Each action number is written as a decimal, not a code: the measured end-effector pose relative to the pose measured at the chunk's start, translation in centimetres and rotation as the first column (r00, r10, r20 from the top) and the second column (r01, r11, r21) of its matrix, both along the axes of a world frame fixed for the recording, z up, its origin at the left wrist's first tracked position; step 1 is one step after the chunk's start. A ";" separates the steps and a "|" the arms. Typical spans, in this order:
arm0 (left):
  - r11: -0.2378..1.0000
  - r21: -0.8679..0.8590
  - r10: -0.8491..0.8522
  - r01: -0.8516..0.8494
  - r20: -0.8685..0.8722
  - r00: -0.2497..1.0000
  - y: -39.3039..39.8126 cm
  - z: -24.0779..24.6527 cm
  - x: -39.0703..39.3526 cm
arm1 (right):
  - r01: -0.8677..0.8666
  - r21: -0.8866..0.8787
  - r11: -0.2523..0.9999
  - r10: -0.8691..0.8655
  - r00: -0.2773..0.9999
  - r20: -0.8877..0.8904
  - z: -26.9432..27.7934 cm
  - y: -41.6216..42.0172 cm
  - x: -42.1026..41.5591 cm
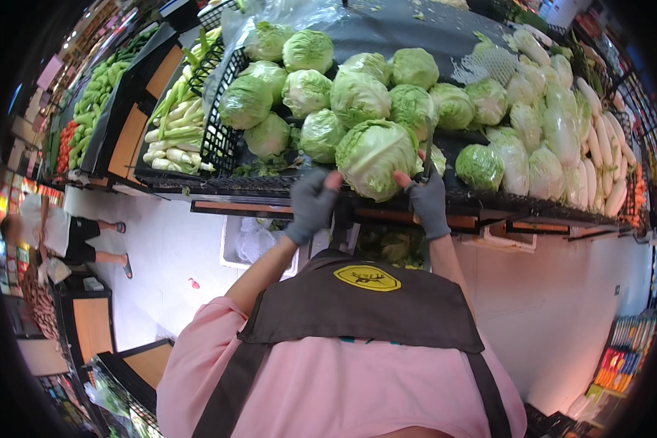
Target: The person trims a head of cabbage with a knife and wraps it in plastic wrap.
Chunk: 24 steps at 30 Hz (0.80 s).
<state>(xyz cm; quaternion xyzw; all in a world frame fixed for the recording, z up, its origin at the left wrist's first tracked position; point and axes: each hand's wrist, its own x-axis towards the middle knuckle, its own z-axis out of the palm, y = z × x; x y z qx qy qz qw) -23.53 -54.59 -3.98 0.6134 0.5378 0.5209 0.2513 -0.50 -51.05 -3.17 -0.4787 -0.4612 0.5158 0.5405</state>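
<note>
A large green cabbage [378, 159] with loose outer leaves is at the front edge of the display, between my two hands. My left hand [311, 205], in a grey fingerless glove, is at its left side with the thumb by the leaves. Whether its hidden fingers grip anything is unclear. My right hand [428, 202], gloved the same way, holds a knife [428, 148] with its blade pointing up and away from me. The right thumb points at the cabbage's lower right side. Behind lie several cabbages in clear film, one of them a wrapped cabbage [359, 98].
Left of the cabbages, a black plastic crate divider [222, 134] borders pale-stalked vegetables [178, 137]. Wrapped napa cabbages [561, 131] and white radishes [602, 142] fill the right side. Below the shelf is a white box [252, 246] with foam netting. A person [60, 230] stands far left.
</note>
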 end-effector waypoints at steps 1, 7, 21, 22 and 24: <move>0.989 0.118 0.080 -0.085 0.044 0.996 1.6 1.0 -0.1 | 0.025 -0.035 0.999 -0.022 0.997 0.080 0.1 -0.5 0.3; 0.825 -0.425 -0.176 0.372 0.433 0.884 6.5 0.1 0.4 | -0.110 -0.319 0.942 0.145 0.985 0.090 0.8 -1.2 1.3; 0.643 0.388 -0.604 0.661 -0.274 0.748 9.7 9.9 12.2 | 0.333 -0.031 0.942 -0.334 0.942 -0.020 -0.5 -1.4 8.6; 0.665 0.378 -0.561 0.644 -0.317 0.765 10.6 9.4 13.6 | 0.388 -0.064 0.920 -0.388 0.922 0.012 -0.6 -0.7 9.6; 0.710 0.346 -0.472 0.614 -0.414 0.778 12.9 6.9 16.7 | 0.508 -0.100 0.856 -0.512 0.858 -0.024 -1.4 -0.3 10.6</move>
